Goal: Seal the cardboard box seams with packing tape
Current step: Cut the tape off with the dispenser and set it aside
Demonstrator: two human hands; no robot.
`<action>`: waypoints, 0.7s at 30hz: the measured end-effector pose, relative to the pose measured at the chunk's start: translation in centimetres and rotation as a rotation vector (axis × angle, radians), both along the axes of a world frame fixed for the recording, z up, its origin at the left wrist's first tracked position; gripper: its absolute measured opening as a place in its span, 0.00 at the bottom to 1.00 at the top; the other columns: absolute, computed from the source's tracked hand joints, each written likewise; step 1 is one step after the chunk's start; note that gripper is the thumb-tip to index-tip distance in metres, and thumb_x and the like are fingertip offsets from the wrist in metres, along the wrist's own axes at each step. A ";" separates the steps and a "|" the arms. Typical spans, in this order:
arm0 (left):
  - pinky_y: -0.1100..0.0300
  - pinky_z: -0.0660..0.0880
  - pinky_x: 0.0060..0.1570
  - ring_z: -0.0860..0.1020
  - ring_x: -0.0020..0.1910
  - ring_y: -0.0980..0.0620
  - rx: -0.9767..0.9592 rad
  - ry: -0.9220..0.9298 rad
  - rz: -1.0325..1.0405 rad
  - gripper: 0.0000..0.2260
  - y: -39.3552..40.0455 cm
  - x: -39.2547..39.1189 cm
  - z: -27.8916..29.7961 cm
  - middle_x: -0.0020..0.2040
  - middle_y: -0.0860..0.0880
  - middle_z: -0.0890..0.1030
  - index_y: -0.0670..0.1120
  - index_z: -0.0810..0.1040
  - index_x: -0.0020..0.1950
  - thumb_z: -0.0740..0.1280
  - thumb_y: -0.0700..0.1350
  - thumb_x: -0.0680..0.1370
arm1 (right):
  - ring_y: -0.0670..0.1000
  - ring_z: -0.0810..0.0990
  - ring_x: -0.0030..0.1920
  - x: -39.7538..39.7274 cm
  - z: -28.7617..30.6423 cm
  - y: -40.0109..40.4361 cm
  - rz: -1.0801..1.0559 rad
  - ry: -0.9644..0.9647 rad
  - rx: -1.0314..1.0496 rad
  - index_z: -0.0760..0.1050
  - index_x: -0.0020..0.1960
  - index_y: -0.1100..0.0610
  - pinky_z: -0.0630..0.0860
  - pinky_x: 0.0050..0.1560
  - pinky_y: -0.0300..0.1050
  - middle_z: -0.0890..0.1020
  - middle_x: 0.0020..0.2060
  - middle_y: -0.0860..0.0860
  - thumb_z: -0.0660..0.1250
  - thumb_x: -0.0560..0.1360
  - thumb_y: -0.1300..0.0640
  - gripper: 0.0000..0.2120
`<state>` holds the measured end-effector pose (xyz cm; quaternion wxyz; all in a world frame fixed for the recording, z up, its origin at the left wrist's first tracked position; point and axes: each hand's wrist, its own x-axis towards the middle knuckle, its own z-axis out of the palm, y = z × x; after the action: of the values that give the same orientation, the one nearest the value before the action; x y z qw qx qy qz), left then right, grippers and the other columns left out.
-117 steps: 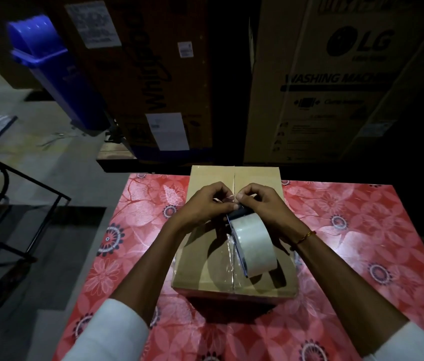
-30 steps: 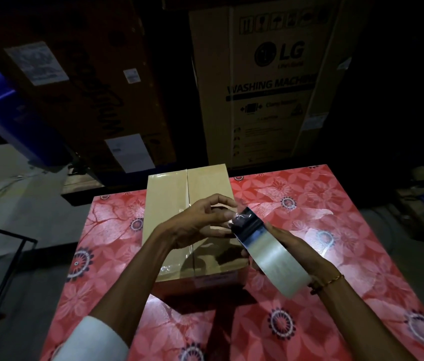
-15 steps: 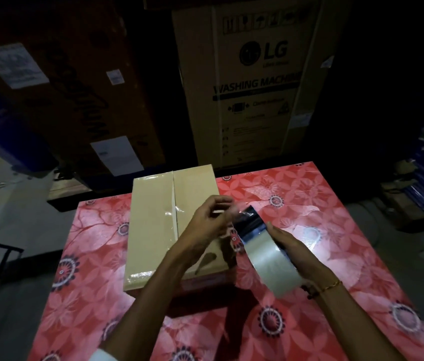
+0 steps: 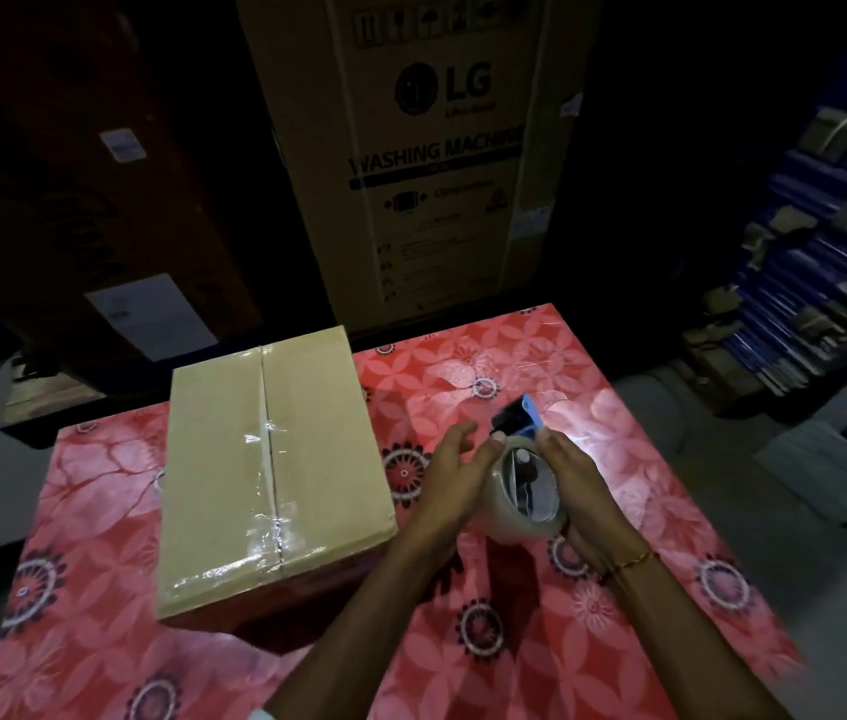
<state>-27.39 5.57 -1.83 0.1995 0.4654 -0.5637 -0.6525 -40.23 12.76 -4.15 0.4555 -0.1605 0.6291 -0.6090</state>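
Note:
A closed cardboard box (image 4: 265, 470) sits on the left half of a red flowered table (image 4: 618, 589). Clear tape runs along its centre seam and its near top edge. To the right of the box, both hands hold a roll of clear packing tape (image 4: 525, 491) with a blue and black cutter (image 4: 520, 415) on top. My right hand (image 4: 582, 491) grips the roll's right side. My left hand (image 4: 450, 472) rests against its left side, thumb on the rim and fingers spread. Neither hand touches the box.
A tall LG washing machine carton (image 4: 426, 158) stands behind the table, with dark cartons (image 4: 88, 210) to its left. Stacked blue packs (image 4: 826, 262) fill the right side. The floor (image 4: 826, 511) lies beyond the table's right edge.
Both hands and the tape roll have moved off the box to its right. The roll has turned so its hollow core faces me. The view has shifted right.

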 end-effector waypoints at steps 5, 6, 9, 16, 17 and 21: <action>0.59 0.77 0.43 0.81 0.40 0.49 0.190 0.091 0.014 0.06 -0.8 -1.9 -3.6 0.40 0.44 0.84 0.44 0.82 0.43 0.68 0.41 0.79 | 0.53 0.81 0.45 -1.3 -2.6 0.7 -0.016 0.105 0.056 0.75 0.48 0.61 0.78 0.50 0.49 0.82 0.44 0.58 0.64 0.82 0.51 0.13; 0.59 0.78 0.42 0.81 0.39 0.49 0.181 0.073 -0.012 0.06 -0.9 -2.1 -4.3 0.39 0.45 0.84 0.45 0.82 0.44 0.68 0.41 0.79 | 0.54 0.80 0.46 -1.6 -3.4 0.8 0.008 0.148 0.067 0.74 0.48 0.62 0.77 0.52 0.53 0.81 0.44 0.60 0.65 0.82 0.50 0.14; 0.61 0.77 0.40 0.80 0.36 0.52 0.137 -0.028 -0.074 0.05 -1.4 -2.7 -6.0 0.38 0.47 0.82 0.45 0.79 0.53 0.68 0.38 0.79 | 0.53 0.76 0.43 -2.0 -5.6 0.7 0.080 0.284 0.126 0.72 0.47 0.64 0.75 0.47 0.53 0.77 0.40 0.57 0.64 0.82 0.51 0.16; 0.53 0.78 0.56 0.81 0.47 0.48 0.058 -0.153 -0.133 0.19 -1.6 -3.0 -8.5 0.49 0.45 0.81 0.47 0.73 0.68 0.69 0.38 0.78 | 0.51 0.74 0.38 -2.0 -9.1 -0.2 0.143 0.590 0.269 0.73 0.40 0.60 0.67 0.35 0.41 0.77 0.37 0.54 0.63 0.82 0.56 0.13; 0.51 0.77 0.58 0.81 0.49 0.48 0.046 -0.155 -0.134 0.20 -1.7 -2.9 -8.8 0.52 0.44 0.81 0.47 0.73 0.69 0.70 0.38 0.78 | 0.51 0.74 0.38 -2.1 -9.5 -0.3 0.157 0.625 0.283 0.73 0.40 0.58 0.65 0.35 0.41 0.77 0.37 0.54 0.63 0.82 0.56 0.13; 0.58 0.76 0.56 0.79 0.54 0.50 -0.009 -0.163 -0.180 0.21 -1.8 -2.9 -9.2 0.57 0.47 0.80 0.45 0.72 0.71 0.69 0.38 0.79 | 0.53 0.75 0.40 -2.0 -10.1 -0.3 0.182 0.705 0.318 0.74 0.39 0.54 0.64 0.35 0.43 0.77 0.37 0.53 0.63 0.81 0.56 0.12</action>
<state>-30.26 3.78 -11.02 0.0957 0.4637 -0.6203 -0.6253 -42.26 12.43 -14.24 0.2828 -0.3426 0.8166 -0.3686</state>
